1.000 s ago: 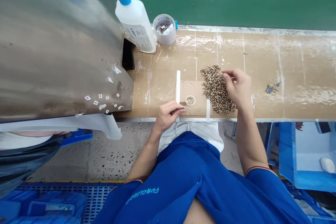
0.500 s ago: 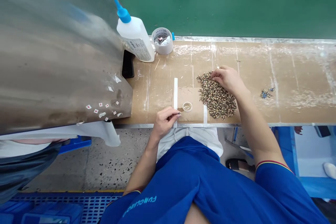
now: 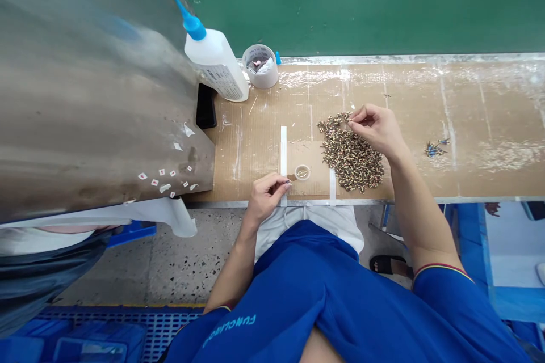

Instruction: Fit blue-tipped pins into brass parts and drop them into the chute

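Many tiny gold-and-dark parts lie in a heap (image 3: 352,161) on the cardboard-covered bench. At the heap's upper right edge, my right hand (image 3: 377,127) is closed in a pinch; a tiny piece shows at its fingertips, too small to name. My left hand (image 3: 266,197) rests near the bench's front edge, thumb and forefinger pressed together on something small and dark that I cannot make out. Just right of those fingertips stands a small round clear dish (image 3: 302,172) with a pale curved streak inside. A brown stain (image 3: 291,177) marks the cardboard beside it.
A white bottle with a blue nozzle (image 3: 219,65) stands at the back left, beside a tape roll (image 3: 260,66) holding scraps. A black object (image 3: 206,106) lies below the bottle. A few blue parts (image 3: 434,150) lie far right. The metal panel (image 3: 106,96) borders the left side.
My right hand has drawn back slightly up and to the right from the heap, its fingertips now pinched and more visible. My left hand keeps its pinch in nearly the same place.
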`<move>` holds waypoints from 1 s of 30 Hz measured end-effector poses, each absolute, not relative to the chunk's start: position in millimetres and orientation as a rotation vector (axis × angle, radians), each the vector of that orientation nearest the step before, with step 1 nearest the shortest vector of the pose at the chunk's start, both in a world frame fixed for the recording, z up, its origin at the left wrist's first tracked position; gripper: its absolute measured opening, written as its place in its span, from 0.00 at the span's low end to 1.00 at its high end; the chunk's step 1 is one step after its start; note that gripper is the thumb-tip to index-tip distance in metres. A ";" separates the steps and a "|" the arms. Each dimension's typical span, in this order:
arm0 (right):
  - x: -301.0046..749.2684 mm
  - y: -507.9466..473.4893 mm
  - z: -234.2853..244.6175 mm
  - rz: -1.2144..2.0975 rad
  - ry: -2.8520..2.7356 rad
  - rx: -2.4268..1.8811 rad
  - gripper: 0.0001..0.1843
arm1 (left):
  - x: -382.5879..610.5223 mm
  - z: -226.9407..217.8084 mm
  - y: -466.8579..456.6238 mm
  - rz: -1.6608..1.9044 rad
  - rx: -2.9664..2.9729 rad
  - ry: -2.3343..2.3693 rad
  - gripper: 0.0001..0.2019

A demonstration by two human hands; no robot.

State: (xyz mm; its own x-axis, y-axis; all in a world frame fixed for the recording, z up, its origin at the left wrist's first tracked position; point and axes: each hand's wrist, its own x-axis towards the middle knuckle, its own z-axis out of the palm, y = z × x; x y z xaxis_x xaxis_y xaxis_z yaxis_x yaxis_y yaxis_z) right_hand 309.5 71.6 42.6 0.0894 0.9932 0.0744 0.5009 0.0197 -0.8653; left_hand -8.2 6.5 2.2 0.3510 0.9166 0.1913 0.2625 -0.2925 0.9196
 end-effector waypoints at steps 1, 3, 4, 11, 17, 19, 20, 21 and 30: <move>307.8 68.7 43.7 0.825 -1.473 -1.571 0.07 | -8.1 2.5 6.4 0.966 1.757 1.051 0.11; 303.5 60.7 48.2 0.860 -1.414 -1.538 0.05 | -8.1 3.9 6.1 0.964 1.743 1.053 0.11; 300.4 55.3 51.6 0.872 -1.394 -1.522 0.05 | -8.1 5.4 5.7 0.959 1.739 1.055 0.11; 250.0 -2.8 69.5 1.142 -1.232 -1.410 0.10 | -2.2 33.9 -3.2 0.886 1.913 1.079 0.09; 205.0 -35.6 55.4 1.290 -1.063 -1.393 0.17 | 5.0 59.1 -7.3 0.742 2.185 1.014 0.10; 197.8 -38.9 52.8 1.272 -1.033 -1.412 0.18 | 6.3 62.2 -7.6 0.701 2.207 1.018 0.11; 195.3 -39.8 52.5 1.266 -1.030 -1.417 0.18 | 7.0 62.9 -7.6 0.688 2.209 1.021 0.11; 193.3 -40.5 52.7 1.264 -1.031 -1.418 0.18 | 7.7 63.3 -7.5 0.678 2.208 1.023 0.12; 188.5 -44.6 53.9 1.349 -1.032 -1.401 0.19 | 11.3 65.4 -4.5 0.583 2.203 0.985 0.12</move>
